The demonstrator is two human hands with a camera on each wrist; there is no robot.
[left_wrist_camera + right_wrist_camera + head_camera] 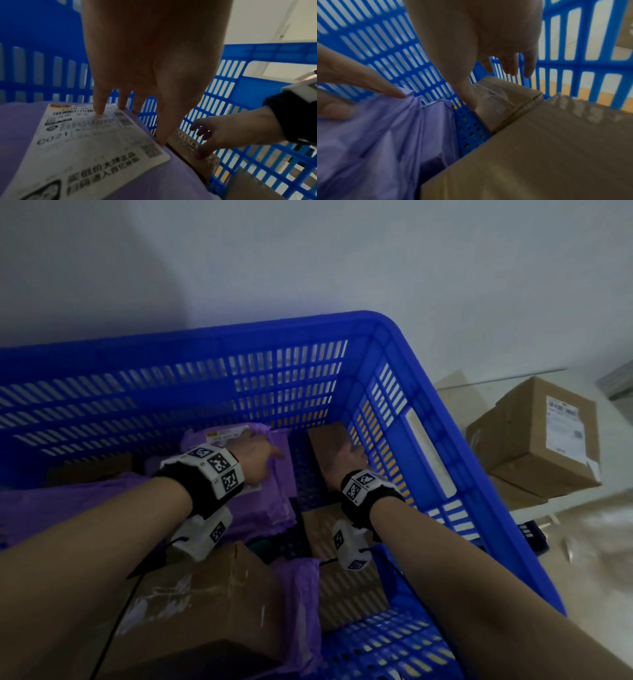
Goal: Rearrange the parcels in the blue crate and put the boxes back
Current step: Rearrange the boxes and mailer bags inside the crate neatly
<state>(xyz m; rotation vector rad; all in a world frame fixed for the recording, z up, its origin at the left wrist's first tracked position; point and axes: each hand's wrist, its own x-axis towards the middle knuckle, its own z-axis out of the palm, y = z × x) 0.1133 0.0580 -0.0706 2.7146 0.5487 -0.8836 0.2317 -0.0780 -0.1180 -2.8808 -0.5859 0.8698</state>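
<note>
Both my hands are down inside the blue crate (205, 340). My left hand (260, 455) (145, 94) lies with straight fingers on a purple bag parcel (270, 508) (25, 121) (368, 135), fingertips on its white label (96, 142) and thumb at its right edge. My right hand (346, 458) (223, 132) (488, 54) reaches over a small taped brown box (329, 436) (181, 140) (505, 94) in the far right corner. Its thumb touches the box and its spread fingers hang past the far edge by the crate wall.
A larger brown box (342, 577) (539, 155) lies under my right forearm. Another taped carton (205, 594) and more purple bags (68, 501) fill the near and left parts. A strip of bare crate floor (471, 129) separates parcel and box. Stacked cardboard boxes (541, 436) stand outside on the right.
</note>
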